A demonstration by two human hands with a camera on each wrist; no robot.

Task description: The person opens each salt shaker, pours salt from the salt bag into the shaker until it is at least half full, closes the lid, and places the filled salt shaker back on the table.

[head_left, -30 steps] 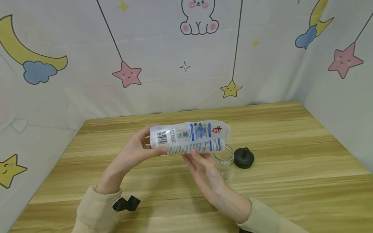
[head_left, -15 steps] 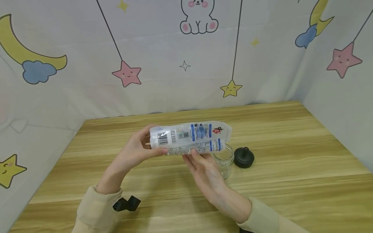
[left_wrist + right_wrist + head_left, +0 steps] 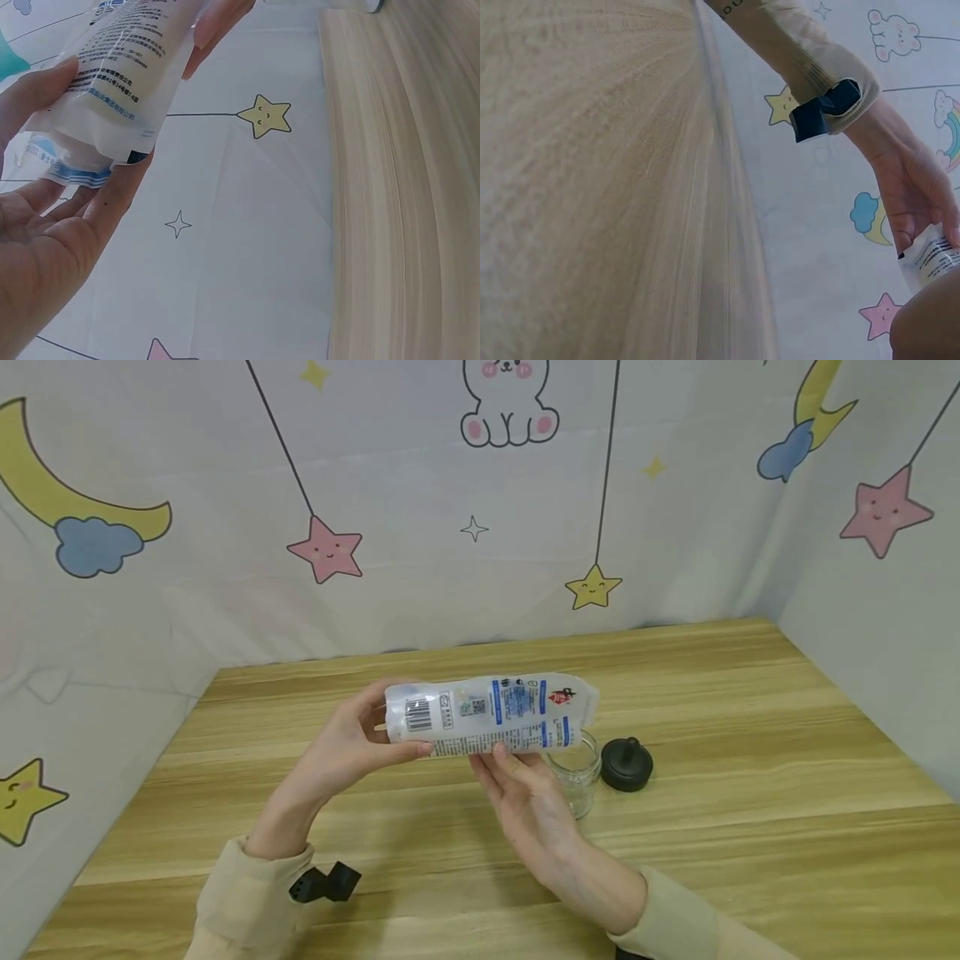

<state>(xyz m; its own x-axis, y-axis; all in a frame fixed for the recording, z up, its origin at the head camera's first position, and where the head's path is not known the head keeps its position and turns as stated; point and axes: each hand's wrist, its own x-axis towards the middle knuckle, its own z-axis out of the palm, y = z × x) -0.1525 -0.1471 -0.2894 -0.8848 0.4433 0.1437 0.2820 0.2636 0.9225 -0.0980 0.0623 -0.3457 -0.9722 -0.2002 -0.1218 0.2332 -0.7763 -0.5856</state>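
Observation:
A white plastic packet (image 3: 480, 714) with blue print, a barcode and small text is held lengthwise above the table. My left hand (image 3: 341, 739) grips its left end, thumb on the printed face and fingers behind. My right hand (image 3: 532, 802) supports the lower edge right of the middle, its thumb against the front and its other fingers underneath. In the left wrist view, the packet (image 3: 135, 67) slants between both hands, its sealed end near the left palm. A clear glass jar (image 3: 579, 793) without a lid stands behind the right hand, partly covered by it and the packet.
A round black lid (image 3: 627, 768) with a knob lies on the wooden table (image 3: 750, 760) just right of the jar. Light cloth walls (image 3: 420, 585) with cartoon prints enclose the table's back and sides. A black device (image 3: 326, 883) sits at the left cuff.

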